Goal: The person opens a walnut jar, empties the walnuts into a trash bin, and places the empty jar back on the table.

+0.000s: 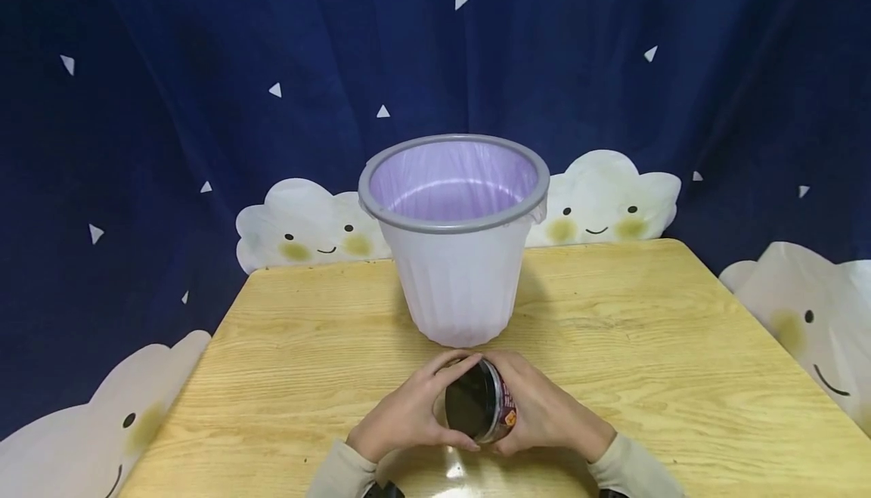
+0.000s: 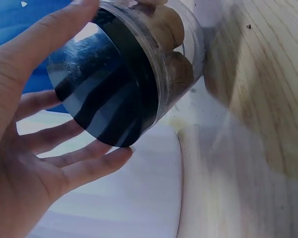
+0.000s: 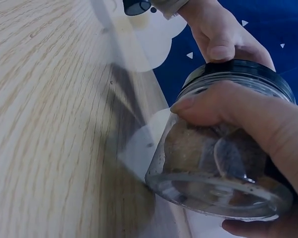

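At the near middle of the scene, the jar (image 1: 507, 412) is tilted, with its dark lid (image 1: 468, 401) turned to the left. Your left hand (image 1: 410, 416) spans the lid, thumb and fingers curved at its edge; your right hand (image 1: 544, 409) grips the side. The jar is probably stiff, smooth and breakable, so hold its side firmly and the lid by its edge. Just beyond, the bin (image 1: 463, 279) stands on the table (image 1: 299, 354).

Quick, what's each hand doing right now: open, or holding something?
Left hand: holding the lid.
Right hand: holding the jar.
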Motion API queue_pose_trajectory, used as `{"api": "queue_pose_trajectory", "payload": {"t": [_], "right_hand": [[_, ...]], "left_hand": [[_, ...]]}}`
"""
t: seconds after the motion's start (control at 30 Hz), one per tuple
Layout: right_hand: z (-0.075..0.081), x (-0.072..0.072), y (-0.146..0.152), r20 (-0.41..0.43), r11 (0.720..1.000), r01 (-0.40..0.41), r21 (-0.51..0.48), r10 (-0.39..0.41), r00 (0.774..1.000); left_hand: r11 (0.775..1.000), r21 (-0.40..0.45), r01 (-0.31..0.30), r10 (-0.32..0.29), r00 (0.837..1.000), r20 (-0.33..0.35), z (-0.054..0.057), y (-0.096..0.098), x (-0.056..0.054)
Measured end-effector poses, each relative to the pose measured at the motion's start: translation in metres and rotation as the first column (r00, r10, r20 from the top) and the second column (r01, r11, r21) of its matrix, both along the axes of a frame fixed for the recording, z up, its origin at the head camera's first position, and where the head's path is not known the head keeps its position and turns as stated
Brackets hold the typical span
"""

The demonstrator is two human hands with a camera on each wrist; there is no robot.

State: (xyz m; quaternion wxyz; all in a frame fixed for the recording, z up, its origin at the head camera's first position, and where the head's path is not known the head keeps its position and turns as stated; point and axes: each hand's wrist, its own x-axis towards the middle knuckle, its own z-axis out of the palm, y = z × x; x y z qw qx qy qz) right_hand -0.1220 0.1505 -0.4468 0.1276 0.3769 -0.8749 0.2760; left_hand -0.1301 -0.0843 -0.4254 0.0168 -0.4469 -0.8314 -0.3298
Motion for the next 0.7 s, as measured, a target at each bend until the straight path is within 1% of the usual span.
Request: {"api": "queue_pose_trajectory", "payload": {"t": [0.1,0.23,0.3,0.5,0.57,0.67,0.7], "right_hand": [[0.0003,-0.0002,-0.0002,-0.005,1.0,0.003,0.004,-0.003,1.0],[0.0008,-0.0005,-0.0002,-0.006,1.0,0.003,0.008,-0.003,1.0],[0.001,-0.0007,-0.0002,-0.005,1.0,0.001,0.005,-0.001,1.0],[0.001,0.0001,-0.001,0.018,1.0,-0.008,0.005,0.008,1.0],[0.0011,-0.0003,-0.0012,0.006,1.0,-0.011,0.007,0.011,1.0],[0.0014,-0.0006,-0.0013,-0.002,1.0,-0.006,0.004,0.006,1.0],[0.0017,-0.0005,-0.0012,0.001,1.0,-0.006,0.001,0.006,1.0]], "left_hand": [[1.0,0.003,-0.011,0.011,1.0,0.001,-0.0007,-0.0002,0.0005],[1.0,-0.003,0.009,-0.009,0.998,-0.056,-0.0023,0.0007,-0.0002],[1.0,-0.008,0.014,-0.014,0.997,-0.07,-0.0024,0.0012,-0.0002],[1.0,-0.012,-0.005,0.004,0.999,-0.045,-0.0046,0.0011,0.0016],[1.0,-0.004,0.012,-0.012,0.998,-0.057,-0.0049,0.0017,0.0009],[0.999,0.007,0.047,-0.046,0.994,-0.101,-0.0051,0.0026,-0.0009],[0.999,0.012,0.051,-0.049,0.993,-0.103,-0.0048,0.0027,-0.0008]]}}
